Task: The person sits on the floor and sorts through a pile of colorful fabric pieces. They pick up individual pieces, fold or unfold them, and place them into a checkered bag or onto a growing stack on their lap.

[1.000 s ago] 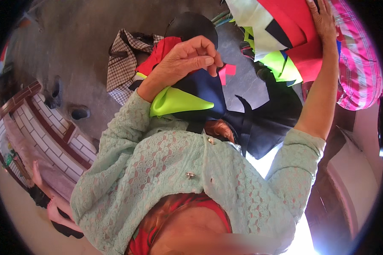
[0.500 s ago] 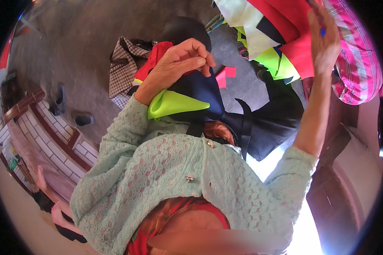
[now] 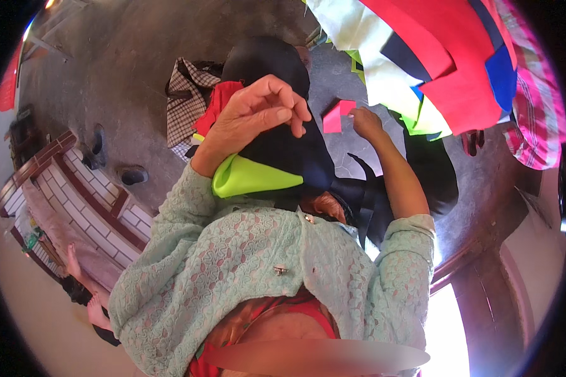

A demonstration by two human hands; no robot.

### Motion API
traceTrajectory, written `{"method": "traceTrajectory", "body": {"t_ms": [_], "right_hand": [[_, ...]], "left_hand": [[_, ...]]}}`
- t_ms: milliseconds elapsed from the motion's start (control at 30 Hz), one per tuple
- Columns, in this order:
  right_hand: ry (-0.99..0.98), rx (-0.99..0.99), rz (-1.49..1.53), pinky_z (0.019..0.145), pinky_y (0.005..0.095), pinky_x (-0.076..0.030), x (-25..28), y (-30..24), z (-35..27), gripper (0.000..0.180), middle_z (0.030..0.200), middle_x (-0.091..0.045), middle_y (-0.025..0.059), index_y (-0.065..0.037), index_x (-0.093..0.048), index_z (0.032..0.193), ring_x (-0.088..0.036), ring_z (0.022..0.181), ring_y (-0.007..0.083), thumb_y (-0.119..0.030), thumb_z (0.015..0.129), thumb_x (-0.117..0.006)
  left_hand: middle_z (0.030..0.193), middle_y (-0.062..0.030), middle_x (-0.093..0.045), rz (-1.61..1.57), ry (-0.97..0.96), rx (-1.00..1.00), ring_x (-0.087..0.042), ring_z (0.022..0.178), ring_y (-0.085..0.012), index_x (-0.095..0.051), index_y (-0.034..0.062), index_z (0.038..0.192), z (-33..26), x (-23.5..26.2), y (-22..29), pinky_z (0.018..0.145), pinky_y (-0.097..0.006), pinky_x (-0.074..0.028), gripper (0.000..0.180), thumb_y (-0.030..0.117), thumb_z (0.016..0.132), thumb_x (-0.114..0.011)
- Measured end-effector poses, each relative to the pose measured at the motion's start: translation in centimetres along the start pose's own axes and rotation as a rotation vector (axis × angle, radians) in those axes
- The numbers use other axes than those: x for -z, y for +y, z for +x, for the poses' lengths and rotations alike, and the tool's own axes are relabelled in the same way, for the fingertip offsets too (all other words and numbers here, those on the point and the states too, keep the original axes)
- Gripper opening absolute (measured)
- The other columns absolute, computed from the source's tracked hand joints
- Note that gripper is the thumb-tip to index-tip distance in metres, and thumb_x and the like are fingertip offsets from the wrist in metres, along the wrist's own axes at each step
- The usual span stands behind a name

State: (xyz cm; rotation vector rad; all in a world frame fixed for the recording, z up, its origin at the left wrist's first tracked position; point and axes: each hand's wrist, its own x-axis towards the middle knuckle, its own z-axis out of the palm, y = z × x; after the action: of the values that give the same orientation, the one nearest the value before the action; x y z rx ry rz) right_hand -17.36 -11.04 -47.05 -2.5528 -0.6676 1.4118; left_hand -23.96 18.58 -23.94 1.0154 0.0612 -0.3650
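My left hand point(image 3: 258, 116) hovers over my dark-trousered lap, fingers curled in toward the thumb; whatever it may hold is hidden. Below its wrist a folded yellow-green cloth piece point(image 3: 255, 178) lies across my lap, tapering to a point on the right. My right hand point(image 3: 367, 124) is closed, in front of me between my knees. Its fingertips meet the edge of a pink cloth scrap point(image 3: 334, 117) in the picture; I cannot tell whether they touch it. Anything inside those fingers does not show.
A pile of red, white, blue and yellow-green cloth pieces point(image 3: 468, 75) lies at far right, beside pink checked fabric point(image 3: 538, 119). Red cloth point(image 3: 219, 103) and brown checked cloth point(image 3: 185, 103) are left of my leg. Dark shoes point(image 3: 132, 174) stand on the floor, near a bare-footed person point(image 3: 85, 279).
My right hand has come from the cloth pile at far right, inward and nearer, to beside the pink scrap, and its fingers have closed. My left hand has barely shifted.
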Motion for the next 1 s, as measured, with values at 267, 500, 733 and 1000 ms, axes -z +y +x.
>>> {"method": "traceTrajectory", "body": {"t_ms": [267, 500, 733, 1000], "right_hand": [[0.127, 0.072, 0.167, 0.097, 0.0474, -0.041, -8.6, 3.6, 5.1, 0.054, 0.132, -0.038, 0.0277, -0.024, -0.048, 0.129, -0.044, 0.119, 0.0448, -0.026, 0.079, -0.068], [0.157, 0.192, 0.120, 0.092, 0.0499, -0.041, -11.9, 6.9, 7.5, 0.051, 0.119, -0.051, 0.0231, -0.018, -0.050, 0.123, -0.046, 0.113, 0.0424, -0.035, 0.079, -0.067], [0.125, 0.061, 0.265, 0.082, 0.0498, -0.043, -12.4, -0.2, 12.3, 0.038, 0.105, -0.056, 0.0215, -0.015, -0.055, 0.110, -0.052, 0.099, 0.0405, -0.037, 0.080, -0.064], [0.177, 0.102, 0.264, 0.070, 0.0497, -0.045, -13.1, 0.4, 13.5, 0.030, 0.089, -0.062, 0.0196, -0.012, -0.062, 0.095, -0.059, 0.084, 0.0384, -0.038, 0.081, -0.061]], "left_hand": [[0.101, -0.0207, -0.058, -0.222, 0.020, 0.029, -0.061, 0.086, -0.0221, -0.048, 0.0029, 0.094, 0.5, -0.3, 0.6, 0.081, -0.035, -0.048, 0.011, 0.007, 0.090, -0.057], [0.105, -0.0205, -0.057, -0.289, 0.044, 0.138, -0.059, 0.091, -0.0240, -0.049, 0.0043, 0.094, 0.4, -0.3, 1.7, 0.087, -0.039, -0.044, 0.009, 0.007, 0.090, -0.057], [0.107, -0.0230, -0.058, -0.267, -0.006, 0.103, -0.060, 0.095, -0.0264, -0.048, 0.0040, 0.094, 0.9, 0.5, 1.8, 0.088, -0.040, -0.044, 0.009, 0.007, 0.091, -0.056], [0.105, -0.0215, -0.059, -0.233, 0.011, 0.103, -0.059, 0.097, -0.0256, -0.048, 0.0040, 0.094, 1.6, -0.7, 2.5, 0.090, -0.041, -0.043, 0.008, 0.007, 0.091, -0.055]]}}
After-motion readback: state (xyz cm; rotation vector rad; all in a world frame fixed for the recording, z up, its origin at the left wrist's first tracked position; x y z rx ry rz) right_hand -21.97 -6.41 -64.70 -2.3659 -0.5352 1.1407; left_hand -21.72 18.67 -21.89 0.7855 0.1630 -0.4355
